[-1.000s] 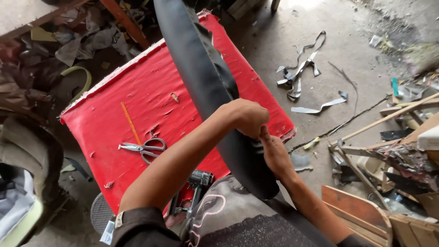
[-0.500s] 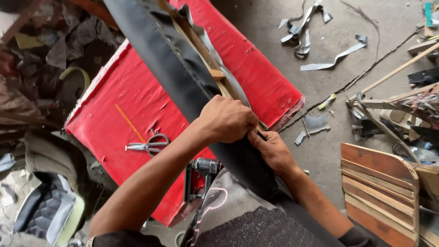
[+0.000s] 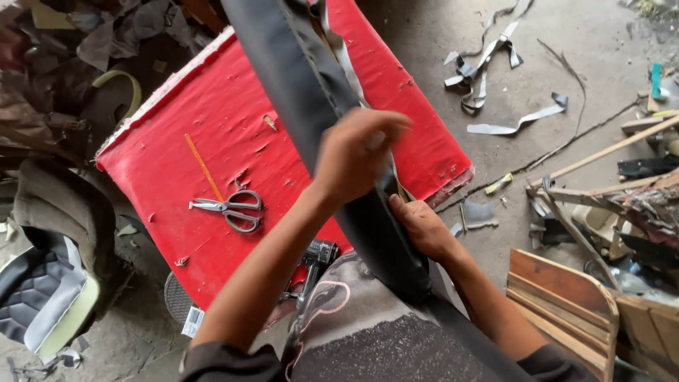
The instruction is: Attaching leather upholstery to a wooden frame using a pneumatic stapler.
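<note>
A long dark padded panel (image 3: 304, 92) wrapped in black covering runs from the top of the view down to my lap. My left hand (image 3: 353, 152) hovers over its edge, blurred, with fingers loosely spread; whether it touches the covering is unclear. My right hand (image 3: 421, 226) grips the panel's right edge lower down, pinching the covering against it. Under the panel lies a red-topped board (image 3: 212, 134). A pair of scissors (image 3: 230, 207) and a thin orange stick (image 3: 203, 166) lie on the red surface, left of my arm.
A black power tool (image 3: 315, 258) rests near my knees. Grey fabric strips (image 3: 488, 67) lie on the concrete floor at the right. Wooden slats (image 3: 559, 297) and scrap wood sit at the lower right. Seat cushions (image 3: 49, 283) and fabric scraps pile up at the left.
My left hand has lifted off the panel's edge and opened, moving up and right. My right hand stays on the edge. The view has shifted slightly closer.
</note>
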